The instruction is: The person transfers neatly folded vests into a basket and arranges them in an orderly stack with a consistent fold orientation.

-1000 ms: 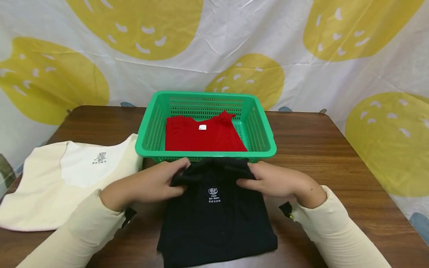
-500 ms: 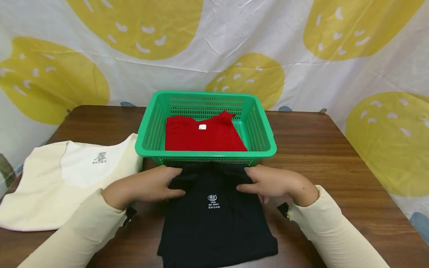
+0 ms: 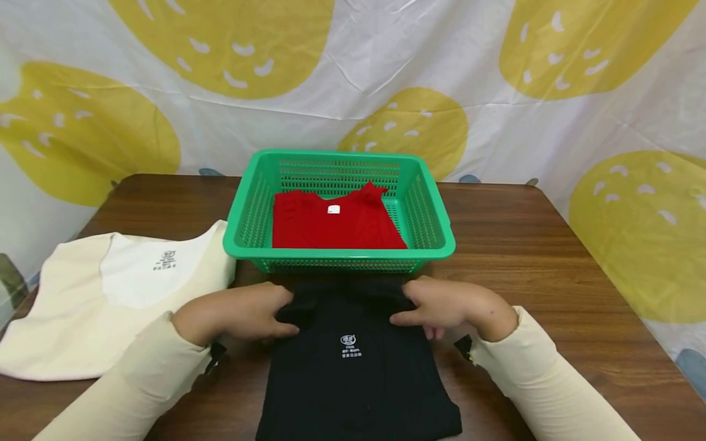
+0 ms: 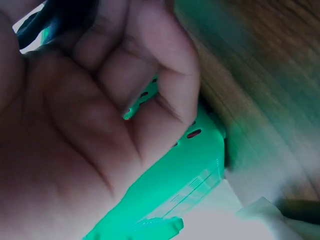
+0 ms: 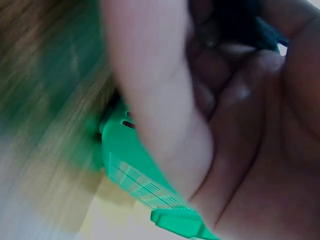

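A folded black shirt (image 3: 358, 395) with a white printed neck label lies toward me in front of the green basket (image 3: 339, 253). My left hand (image 3: 242, 311) pinches its far left corner, thumb on top of the cloth. At the far right corner my right hand (image 3: 449, 306) grips it the same way, with fingers tucked beneath. Both wrist views show curled fingers with dark cloth between them at the top. Inside the basket rests a folded red shirt (image 3: 336, 226) with a small white tag.
A cream garment (image 3: 60, 306) with a white inner panel is spread at the left, its edge against the basket. The brown wooden table (image 3: 529, 263) extends right. Behind it hangs a white curtain (image 3: 265, 116) with yellow shapes.
Both hands have drawn the black shirt back toward me and lowered its far edge, so more of the basket's front wall shows. The basket and the other garments have stayed in place.
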Action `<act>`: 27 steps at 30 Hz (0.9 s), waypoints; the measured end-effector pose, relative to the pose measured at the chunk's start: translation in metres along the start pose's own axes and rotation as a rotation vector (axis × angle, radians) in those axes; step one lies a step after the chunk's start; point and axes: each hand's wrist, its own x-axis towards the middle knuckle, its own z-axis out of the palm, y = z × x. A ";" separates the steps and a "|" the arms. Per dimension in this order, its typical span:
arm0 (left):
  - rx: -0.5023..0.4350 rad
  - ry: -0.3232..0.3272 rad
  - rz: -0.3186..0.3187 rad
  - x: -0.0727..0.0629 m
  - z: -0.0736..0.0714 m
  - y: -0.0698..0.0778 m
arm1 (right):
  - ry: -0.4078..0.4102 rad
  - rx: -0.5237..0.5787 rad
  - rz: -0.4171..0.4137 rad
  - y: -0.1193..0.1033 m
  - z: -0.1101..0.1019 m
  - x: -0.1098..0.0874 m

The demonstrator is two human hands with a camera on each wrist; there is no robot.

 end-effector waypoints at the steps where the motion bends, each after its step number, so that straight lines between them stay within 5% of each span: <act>1: 0.020 0.004 -0.004 0.000 0.001 0.000 | 0.009 -0.017 0.003 0.000 0.001 0.001; 9: 0.117 0.053 -0.018 0.002 0.005 0.002 | 0.059 -0.119 0.018 0.003 0.005 0.005; 27: 0.105 -0.023 -0.075 0.002 0.012 0.007 | -0.120 -0.022 0.025 0.002 0.010 0.007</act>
